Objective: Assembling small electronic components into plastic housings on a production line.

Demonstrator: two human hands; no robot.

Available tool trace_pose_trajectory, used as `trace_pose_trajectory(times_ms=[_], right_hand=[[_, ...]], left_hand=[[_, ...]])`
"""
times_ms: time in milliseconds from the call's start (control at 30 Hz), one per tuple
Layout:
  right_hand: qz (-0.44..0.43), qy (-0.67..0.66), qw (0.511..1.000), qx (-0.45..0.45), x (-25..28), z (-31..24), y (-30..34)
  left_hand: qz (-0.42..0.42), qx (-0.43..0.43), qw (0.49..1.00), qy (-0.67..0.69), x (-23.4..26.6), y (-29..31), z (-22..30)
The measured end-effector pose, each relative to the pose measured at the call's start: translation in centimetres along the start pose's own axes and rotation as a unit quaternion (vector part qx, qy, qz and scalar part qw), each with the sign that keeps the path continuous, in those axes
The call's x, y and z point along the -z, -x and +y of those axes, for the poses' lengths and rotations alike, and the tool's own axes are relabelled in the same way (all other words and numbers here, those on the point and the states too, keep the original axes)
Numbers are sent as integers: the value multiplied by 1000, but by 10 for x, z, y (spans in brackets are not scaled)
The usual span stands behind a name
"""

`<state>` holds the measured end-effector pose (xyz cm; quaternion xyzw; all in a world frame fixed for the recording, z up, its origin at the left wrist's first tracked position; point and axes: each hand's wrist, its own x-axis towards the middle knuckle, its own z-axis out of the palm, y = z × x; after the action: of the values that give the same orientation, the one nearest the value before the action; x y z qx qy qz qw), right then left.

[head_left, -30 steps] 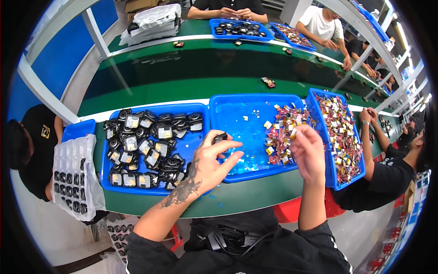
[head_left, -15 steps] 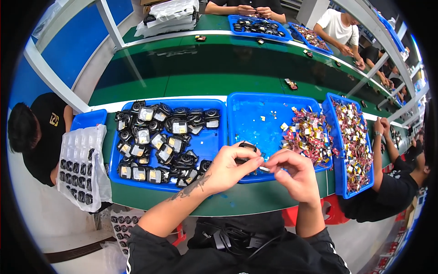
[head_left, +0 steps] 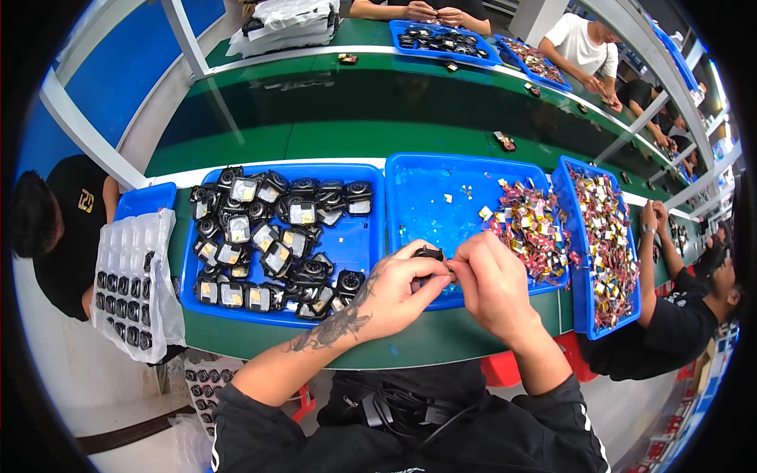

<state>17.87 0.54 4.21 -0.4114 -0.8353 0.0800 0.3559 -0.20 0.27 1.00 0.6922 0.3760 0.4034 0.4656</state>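
Note:
My left hand (head_left: 394, 296) is closed round a small black watch-like case (head_left: 428, 253), mostly hidden by the fingers. Pinched fingertips of my right hand (head_left: 495, 285) meet the case at its right side; whatever they grip is too small and covered to make out. Both hands are over the near edge of the middle blue tray (head_left: 430, 189). A heap of small red parts with white and yellow pieces (head_left: 527, 225) fills that tray's right side. Left of my hands, a blue tray (head_left: 359, 236) holds many black watch-like cases (head_left: 276, 258), some showing pale rectangular faces.
Another blue tray (head_left: 582, 303) with similar red parts stands at the right. Clear moulded trays (head_left: 118, 244) holding black cases are at the left. Beyond the trays runs a green belt (head_left: 331, 110) with scattered parts. Co-workers sit across and on both sides; metal posts (head_left: 87, 130) frame the bench.
My right hand has closed its fingers and come in against the case, covering the small pale piece seen before. My left hand keeps its hold. The whole view has shifted slightly.

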Motion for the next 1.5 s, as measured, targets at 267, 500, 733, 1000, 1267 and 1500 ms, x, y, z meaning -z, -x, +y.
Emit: trace_pose_trajectory(times_ms=[267, 500, 733, 1000, 1267, 1500], right_hand=[[-36, -172, 953, -247, 7, 18, 10], [-100, -451, 862, -208, -2, 19, 11], [71, -398, 884, -234, 8, 12, 21], [21, -220, 948, -228, -20, -20, 4], [117, -90, 980, -137, -17, -20, -3], [97, -147, 954, -244, -12, -26, -2]], left_hand=[[-8, 88, 984, 153, 3, -5, -5], [-132, 142, 939, 284, 6, -2, -15], [101, 76, 970, 208, 6, -4, -10], [129, 110, 943, 285, 6, -7, -6], [61, 85, 934, 341, 4, -3, -6], [38, 90, 939, 329, 4, -2, -9]])
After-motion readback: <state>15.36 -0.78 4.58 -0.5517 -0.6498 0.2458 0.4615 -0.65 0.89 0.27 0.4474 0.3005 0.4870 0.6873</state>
